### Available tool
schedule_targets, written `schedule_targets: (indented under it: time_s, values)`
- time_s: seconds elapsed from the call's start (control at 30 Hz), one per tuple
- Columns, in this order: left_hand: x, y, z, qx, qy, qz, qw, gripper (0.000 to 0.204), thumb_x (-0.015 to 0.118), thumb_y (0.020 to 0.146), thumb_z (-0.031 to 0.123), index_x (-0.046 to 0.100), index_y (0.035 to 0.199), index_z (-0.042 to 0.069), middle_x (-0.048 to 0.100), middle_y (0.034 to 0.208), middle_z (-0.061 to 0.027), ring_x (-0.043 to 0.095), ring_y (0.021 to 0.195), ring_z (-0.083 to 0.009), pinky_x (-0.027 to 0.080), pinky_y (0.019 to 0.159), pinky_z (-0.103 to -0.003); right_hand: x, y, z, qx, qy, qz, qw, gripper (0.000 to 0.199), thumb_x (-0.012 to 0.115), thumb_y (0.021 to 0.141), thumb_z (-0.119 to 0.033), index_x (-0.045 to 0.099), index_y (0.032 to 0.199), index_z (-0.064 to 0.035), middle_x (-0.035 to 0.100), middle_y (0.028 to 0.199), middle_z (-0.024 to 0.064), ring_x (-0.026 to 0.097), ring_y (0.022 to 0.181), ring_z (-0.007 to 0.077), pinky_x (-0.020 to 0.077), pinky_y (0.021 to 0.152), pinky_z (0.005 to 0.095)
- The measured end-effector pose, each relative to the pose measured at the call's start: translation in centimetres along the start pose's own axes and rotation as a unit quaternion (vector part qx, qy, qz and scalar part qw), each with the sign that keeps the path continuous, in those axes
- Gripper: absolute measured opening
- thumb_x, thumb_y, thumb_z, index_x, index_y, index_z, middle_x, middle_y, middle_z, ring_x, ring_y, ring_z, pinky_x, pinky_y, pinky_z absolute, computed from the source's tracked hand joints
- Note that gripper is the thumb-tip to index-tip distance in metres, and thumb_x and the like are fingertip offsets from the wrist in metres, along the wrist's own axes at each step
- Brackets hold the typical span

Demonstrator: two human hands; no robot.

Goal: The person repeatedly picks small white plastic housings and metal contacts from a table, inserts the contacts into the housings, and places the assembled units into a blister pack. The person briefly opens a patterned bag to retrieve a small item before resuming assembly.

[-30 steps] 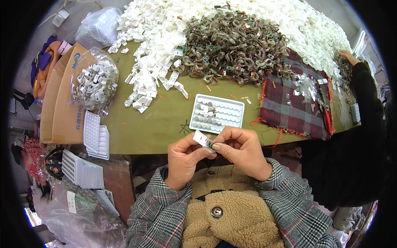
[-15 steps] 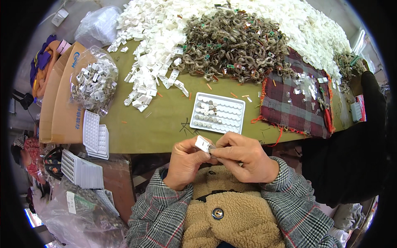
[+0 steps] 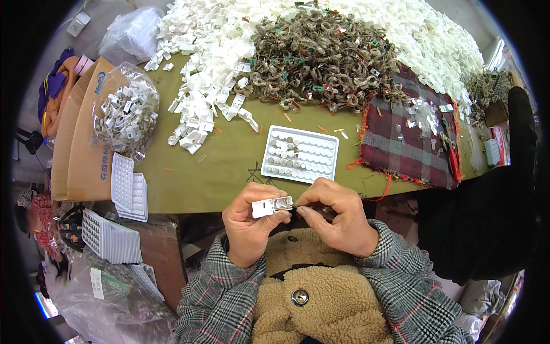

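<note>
My left hand (image 3: pixel 250 225) is closed around a small white plastic casing (image 3: pixel 264 207), held above my lap just off the table's near edge. Its hinged lid stands apart, and a greyish part shows in the hollow. My right hand (image 3: pixel 339 219) pinches a thin wire (image 3: pixel 294 208) that runs from the casing's right end; most of it is hidden by the fingers. Beyond my hands lies a white tray (image 3: pixel 318 138) with rows of round hollows, several holding small round metallic pieces.
White casings (image 3: pixel 197 109) heap across the table's far side, with coiled wired parts (image 3: pixel 321 63) piled among them. A plaid cloth (image 3: pixel 401 137) lies right. At left are a cardboard box (image 3: pixel 74 137), a filled clear bag (image 3: pixel 126 109) and stacked trays (image 3: pixel 109 235). A person's black sleeve (image 3: pixel 521 132) reaches in.
The casing has turned more level and now shows its inside with the lid apart. My right fingers have drawn slightly away from it, and the thin wire between the hands shows.
</note>
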State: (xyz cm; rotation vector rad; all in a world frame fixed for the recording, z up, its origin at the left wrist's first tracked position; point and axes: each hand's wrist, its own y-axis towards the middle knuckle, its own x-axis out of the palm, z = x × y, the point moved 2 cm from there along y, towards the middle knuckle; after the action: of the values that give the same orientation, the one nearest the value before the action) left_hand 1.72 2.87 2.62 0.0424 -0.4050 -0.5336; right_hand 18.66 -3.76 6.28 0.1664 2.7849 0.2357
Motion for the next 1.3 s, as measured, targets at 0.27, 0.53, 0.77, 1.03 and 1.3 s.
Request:
schedule_targets:
  time_s: [0.27,0.53,0.77,1.03,1.3]
  values:
    - [0.0,-0.3,0.4,0.073,0.129,-0.025,0.989,0.021,0.078,0.082,-0.001,0.064,0.098,-0.003,0.064,0.103,-0.0147,0.067,0.085,-0.0164,0.060,0.074,-0.029,0.5,-0.2,0.2,-0.076,-0.071,0.032,0.994,0.012,0.071,0.080,0.000,0.064,0.089,-0.0005,0.056,0.075,0.0069,0.058,0.060,0.0159,0.0459,0.053,0.0283]
    - [0.2,-1.0,-0.6,-0.038,-0.089,-0.026,0.995,0.020,0.073,0.088,0.001,0.064,0.105,-0.005,0.066,0.105,-0.0169,0.068,0.082,-0.0163,0.061,0.072,-0.029,1.2,-1.0,1.7,0.235,0.319,-0.049,0.917,0.015,0.072,0.089,-0.011,0.063,0.091,0.0005,0.061,0.076,-0.0020,0.052,0.066,0.0011,0.0404,0.053,0.0201]
    - [-0.3,-1.1,-1.9,-0.188,-0.245,-0.002,0.951,0.026,0.062,0.098,0.008,0.061,0.118,-0.008,0.069,0.107,-0.0209,0.072,0.079,-0.0205,0.063,0.069,-0.030,0.2,-0.6,0.6,-0.074,-0.090,0.051,0.992,0.020,0.071,0.077,-0.001,0.067,0.097,-0.0021,0.063,0.097,0.0142,0.059,0.090,0.0316,0.0454,0.081,0.0389]
    - [-0.5,-1.8,-1.8,-0.269,-0.062,-0.019,0.961,0.027,0.064,0.096,0.002,0.063,0.121,-0.008,0.071,0.102,-0.0155,0.072,0.087,-0.0200,0.062,0.078,-0.030,1.7,-0.5,1.5,-0.049,-0.028,-0.003,0.998,0.016,0.068,0.080,0.006,0.068,0.095,0.0010,0.063,0.094,0.0128,0.064,0.083,0.0269,0.0518,0.071,0.0338]
    - [-1.7,0.0,-1.7,-0.263,-0.111,0.030,0.958,0.028,0.063,0.096,0.003,0.060,0.121,-0.007,0.071,0.102,-0.0206,0.074,0.084,-0.0223,0.064,0.074,-0.031,-0.6,2.3,3.6,-0.007,-0.190,0.116,0.975,0.012,0.072,0.081,0.004,0.070,0.092,0.0029,0.066,0.084,0.0122,0.066,0.073,0.0220,0.0510,0.065,0.0320]
